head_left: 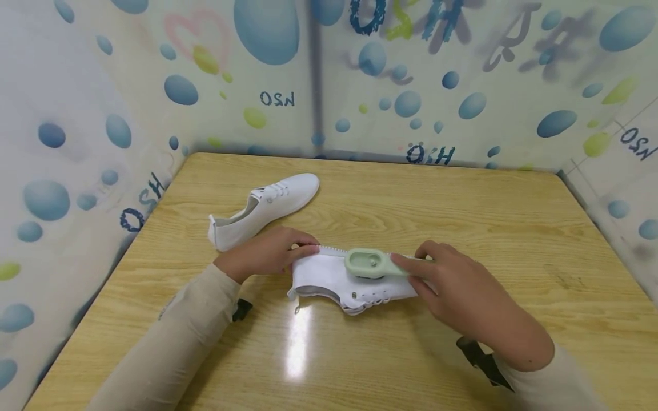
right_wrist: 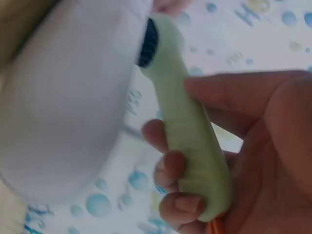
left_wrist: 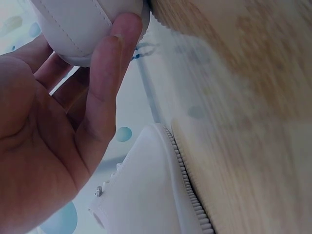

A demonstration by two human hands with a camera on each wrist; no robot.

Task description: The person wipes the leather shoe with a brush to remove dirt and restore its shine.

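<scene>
A white lace-up shoe [head_left: 321, 274] is tipped on its side above the table, its opening toward me. My left hand [head_left: 277, 251] grips it by the heel; in the left wrist view the thumb and fingers [left_wrist: 102, 83] pinch the heel end. My right hand [head_left: 452, 285] holds a pale green brush [head_left: 366, 263] by its handle, fingers curled round it in the right wrist view. The dark bristles [right_wrist: 148, 44] meet the side of the shoe. An orange cord [right_wrist: 214, 225] hangs from the handle's end.
The matching white shoe [head_left: 277, 200] stands upright behind my left hand, toe toward the back right. Under everything is a wood-grain table [head_left: 462, 211]. Walls [head_left: 329, 80] with a bubble pattern rise at the back and both sides.
</scene>
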